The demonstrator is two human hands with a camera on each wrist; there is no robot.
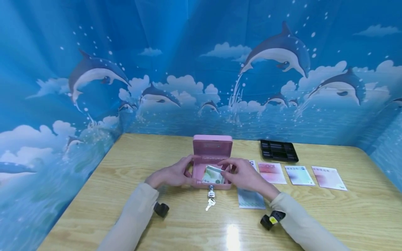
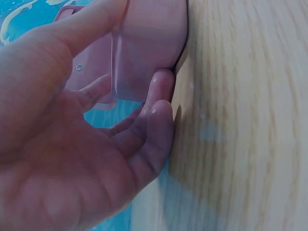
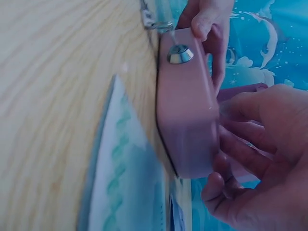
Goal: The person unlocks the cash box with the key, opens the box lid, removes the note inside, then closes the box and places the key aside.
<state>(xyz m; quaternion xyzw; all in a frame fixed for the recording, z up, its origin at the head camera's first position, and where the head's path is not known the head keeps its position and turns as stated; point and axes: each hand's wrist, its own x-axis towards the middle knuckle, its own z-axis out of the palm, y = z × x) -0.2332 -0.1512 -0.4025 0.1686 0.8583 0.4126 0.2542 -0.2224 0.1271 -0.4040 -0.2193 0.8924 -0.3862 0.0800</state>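
Glossy wood-grain table [image 1: 125, 209], rounded pink cash box [image 1: 212, 148]

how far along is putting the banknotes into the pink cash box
Already done: the pink cash box stands open, key in its lock. In hand: the right hand is pressing a greenish note into the box while the left hand steadies its side. Left: a note in front of the box and three notes to its right lie on the table.
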